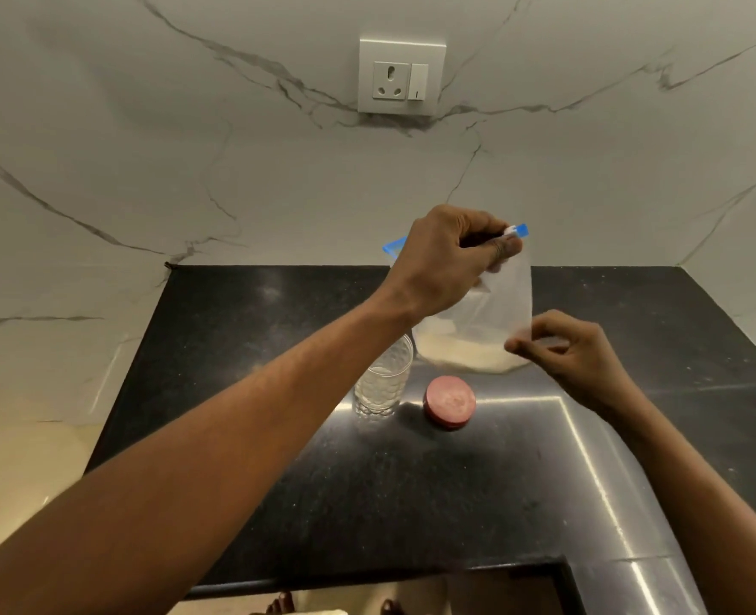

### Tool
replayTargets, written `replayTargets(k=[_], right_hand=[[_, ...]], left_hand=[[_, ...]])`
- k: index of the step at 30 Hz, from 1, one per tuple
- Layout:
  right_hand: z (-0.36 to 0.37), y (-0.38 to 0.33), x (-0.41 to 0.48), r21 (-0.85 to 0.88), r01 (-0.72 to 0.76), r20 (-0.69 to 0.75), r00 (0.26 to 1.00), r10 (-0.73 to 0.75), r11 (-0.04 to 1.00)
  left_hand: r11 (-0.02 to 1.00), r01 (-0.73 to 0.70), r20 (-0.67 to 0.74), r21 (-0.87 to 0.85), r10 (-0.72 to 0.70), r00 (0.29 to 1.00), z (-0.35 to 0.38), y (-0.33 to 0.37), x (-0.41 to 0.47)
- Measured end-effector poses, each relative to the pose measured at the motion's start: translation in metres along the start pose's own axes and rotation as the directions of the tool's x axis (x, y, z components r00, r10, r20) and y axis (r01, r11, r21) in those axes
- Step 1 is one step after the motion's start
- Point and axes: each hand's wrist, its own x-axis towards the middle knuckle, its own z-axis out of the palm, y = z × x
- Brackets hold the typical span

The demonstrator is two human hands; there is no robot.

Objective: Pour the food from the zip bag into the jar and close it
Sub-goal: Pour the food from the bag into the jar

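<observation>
A clear zip bag (502, 304) with a blue zip strip stands upright on the black counter, with pale grain-like food (469, 355) in its bottom. My left hand (451, 255) grips the bag's top at the zip slider. My right hand (562, 348) pinches the bag's lower right edge. A clear textured glass jar (383, 383) stands open just left of the bag, partly behind my left forearm. Its red round lid (449, 403) lies flat on the counter to the jar's right.
The black stone counter (278, 348) runs to a marble wall with a white power socket (400, 77). A bright light strip reflects across the counter's right side. The counter's front edge is near the bottom, with feet visible below it.
</observation>
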Motion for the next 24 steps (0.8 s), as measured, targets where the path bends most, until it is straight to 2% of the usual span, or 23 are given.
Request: replayTargets(k=[4,7,10,18,24], right_hand=[[0.012,0.019,-0.013,0.168,-0.193,-0.01,0.98,0.197,0.967],[0.009,0.015,-0.012,0.319,-0.213,-0.089,0.963,0.253,0.924],[-0.003,0.007,-0.008,0.366,-0.193,-0.161,0.95,0.266,0.91],[-0.027,-0.001,0.009,0.19,-0.111,-0.157,0.977,0.142,0.976],[-0.043,-0.011,0.025,0.09,-0.056,-0.123,0.99,0.067,0.994]], left_hand=[[1.0,-0.016,-0.002,-0.011,0.016,1.0,0.006,0.0,-0.001],[0.998,0.015,-0.026,-0.064,-0.017,1.0,0.004,-0.002,0.0],[0.99,0.087,-0.07,-0.113,-0.095,0.993,-0.012,-0.007,-0.001],[0.928,0.347,0.021,-0.137,-0.348,0.937,-0.059,-0.05,-0.026],[0.897,0.404,0.027,-0.178,-0.406,0.914,-0.061,-0.061,-0.036]])
